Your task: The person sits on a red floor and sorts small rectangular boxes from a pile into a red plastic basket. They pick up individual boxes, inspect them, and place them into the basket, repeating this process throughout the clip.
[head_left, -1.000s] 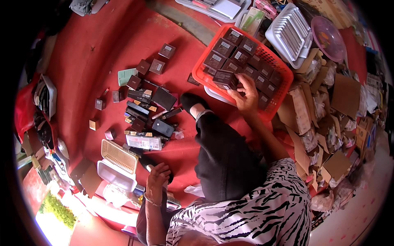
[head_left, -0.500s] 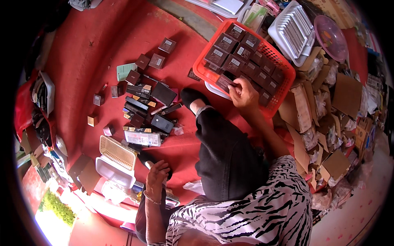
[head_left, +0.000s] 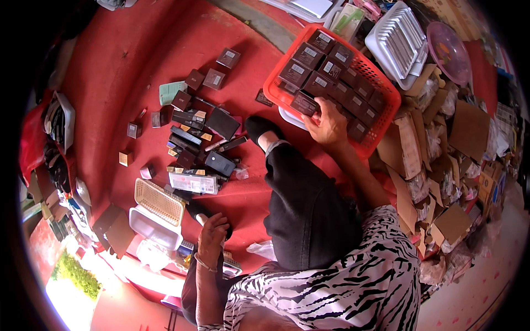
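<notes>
A small brown box held at the corner of an orange basket

The brown box, the nearest thing to the fingers, lies at the near left corner of the orange basket, over or just inside its rim; whether its underside rests on anything cannot be told. The right hand is narrowed on it, thumb and fingers pinching only its right end. With so much of the box beyond the grip, it could tilt or slip if the pinch loosens, and might drop outside the basket beside the white tray. The packed boxes stand close together; a pushed corner could catch on a neighbour and skew the row. The basket overlaps that tray, so heavy pressure on this corner might rock it.

Pose: the right forearm slants up and leftward from the patterned sleeve, the wrist close to the basket's near side and the back of the hand largely upward. Well apart, the left hand is raised near the other foot, its fingers loosely curled and apart, with nothing visible in its grasp; a bracelet circles the wrist. Farther out, loose boxes lie scattered on the red floor covering
</notes>
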Available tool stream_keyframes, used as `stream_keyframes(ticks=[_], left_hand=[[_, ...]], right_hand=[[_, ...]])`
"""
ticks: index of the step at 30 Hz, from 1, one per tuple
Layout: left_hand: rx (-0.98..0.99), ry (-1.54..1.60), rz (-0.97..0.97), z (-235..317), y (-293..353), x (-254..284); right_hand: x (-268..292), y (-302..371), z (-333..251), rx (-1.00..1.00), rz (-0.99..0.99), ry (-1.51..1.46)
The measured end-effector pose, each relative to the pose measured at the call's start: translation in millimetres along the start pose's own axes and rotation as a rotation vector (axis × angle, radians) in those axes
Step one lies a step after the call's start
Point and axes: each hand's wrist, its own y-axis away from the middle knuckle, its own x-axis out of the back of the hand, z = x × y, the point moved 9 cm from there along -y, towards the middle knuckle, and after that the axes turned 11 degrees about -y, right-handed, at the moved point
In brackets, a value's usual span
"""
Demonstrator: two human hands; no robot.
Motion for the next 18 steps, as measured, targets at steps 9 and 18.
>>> stream_keyframes(ticks=[9, 18], left_hand=[[0.001, -0.003, -0.001, -1.3, -1.9, 0.2], [-0.006, -0.045, 0.006, -7.9, -5.5, -1.8]], right_hand=[[-13.3, -20.3, -22.4, 0.072, 0.029, 0.013], [-43.6, -39.2, -5.3, -0.021, -0.001, 0.046]])
